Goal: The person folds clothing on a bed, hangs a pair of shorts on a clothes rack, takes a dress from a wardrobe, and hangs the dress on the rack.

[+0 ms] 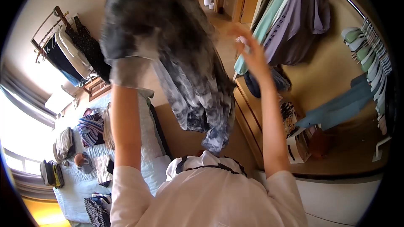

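A grey and black tie-dye garment is held up in front of me, its top blurred by motion and its lower end hanging towards my chest. My left forearm rises into its left side, and the cloth covers my left hand, so those fingers are hidden. To the right of the garment, my right hand is raised with its fingers apart, blurred at the tips. A small pale patch shows by those fingers, too unclear to name.
Folded clothes lie on the bed at left, beyond which stands a clothes rack. At right, an open wardrobe holds hanging tops, several hangers, blue cloth and a white bag.
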Action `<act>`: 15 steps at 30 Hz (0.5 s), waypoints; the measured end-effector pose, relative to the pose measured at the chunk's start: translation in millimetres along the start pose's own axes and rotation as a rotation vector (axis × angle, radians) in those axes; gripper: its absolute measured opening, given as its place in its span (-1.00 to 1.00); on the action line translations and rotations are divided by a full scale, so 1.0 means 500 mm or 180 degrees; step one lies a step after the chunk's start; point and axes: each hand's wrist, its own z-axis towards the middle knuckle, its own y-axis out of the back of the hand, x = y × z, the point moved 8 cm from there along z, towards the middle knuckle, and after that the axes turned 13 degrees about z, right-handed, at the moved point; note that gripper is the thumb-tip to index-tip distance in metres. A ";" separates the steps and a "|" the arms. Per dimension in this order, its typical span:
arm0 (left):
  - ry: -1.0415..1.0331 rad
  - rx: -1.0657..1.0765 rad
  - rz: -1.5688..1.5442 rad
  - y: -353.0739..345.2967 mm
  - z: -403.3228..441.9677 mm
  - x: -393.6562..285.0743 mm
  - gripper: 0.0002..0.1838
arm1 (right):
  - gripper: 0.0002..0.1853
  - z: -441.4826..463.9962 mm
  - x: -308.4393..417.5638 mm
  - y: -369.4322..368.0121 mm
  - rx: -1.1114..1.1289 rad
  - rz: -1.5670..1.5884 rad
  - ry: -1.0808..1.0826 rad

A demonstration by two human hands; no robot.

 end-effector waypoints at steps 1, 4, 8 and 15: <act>-0.0025 -0.0053 -0.0045 0.023 0.003 -0.017 -0.84 | -0.56 -0.061 -0.140 -0.016 0.0169 0.0114 -0.0277; -0.0071 -0.0283 -0.0175 0.074 0.014 -0.054 -0.82 | -0.56 -0.291 -0.369 -0.113 0.0351 0.0601 -0.1849; -0.0339 -0.0214 -0.0351 0.132 -0.067 -0.130 -0.79 | -0.54 -0.493 -0.527 -0.354 0.0932 0.2218 -0.3326; -0.0771 0.1632 -0.0294 0.193 -0.326 -0.224 -0.74 | -0.44 -0.355 -0.396 -0.493 -0.0144 0.4258 -0.4301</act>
